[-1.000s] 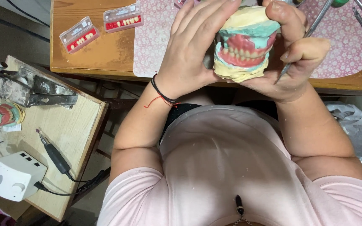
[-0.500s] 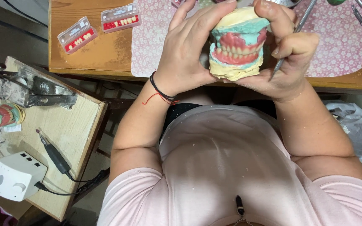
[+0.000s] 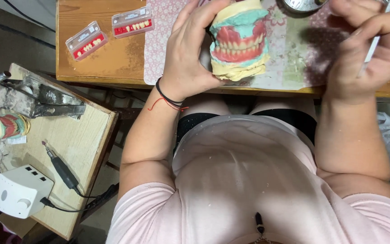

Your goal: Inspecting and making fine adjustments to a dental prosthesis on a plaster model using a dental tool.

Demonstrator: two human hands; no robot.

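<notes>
Nearest the camera, on a low wooden side board (image 3: 75, 149) to the person's left, lie one white control box (image 3: 19, 192), one black handpiece (image 3: 62, 169) wired to it, one small dental model (image 3: 7, 126) and a dusty metal tool (image 3: 46, 97). Beyond it runs the wooden worktop (image 3: 109, 54), partly covered by one pink patterned mat (image 3: 294, 49). Two hands are raised over its near edge. The left hand (image 3: 188, 54), with dark bands at the wrist, is wrapped around one dental cast (image 3: 240, 40): yellow plaster blocks above and below, teal and pink wax gums, two rows of teeth facing the camera. It is held just above the mat. The right hand (image 3: 371, 49), apart from the cast, pinches one thin metal instrument (image 3: 374, 43) between curled fingers. Farther left on the worktop sit two clear cases of artificial teeth (image 3: 86, 40) (image 3: 132, 21), side by side. One round metal object (image 3: 301, 4) is cut off at the top edge.
</notes>
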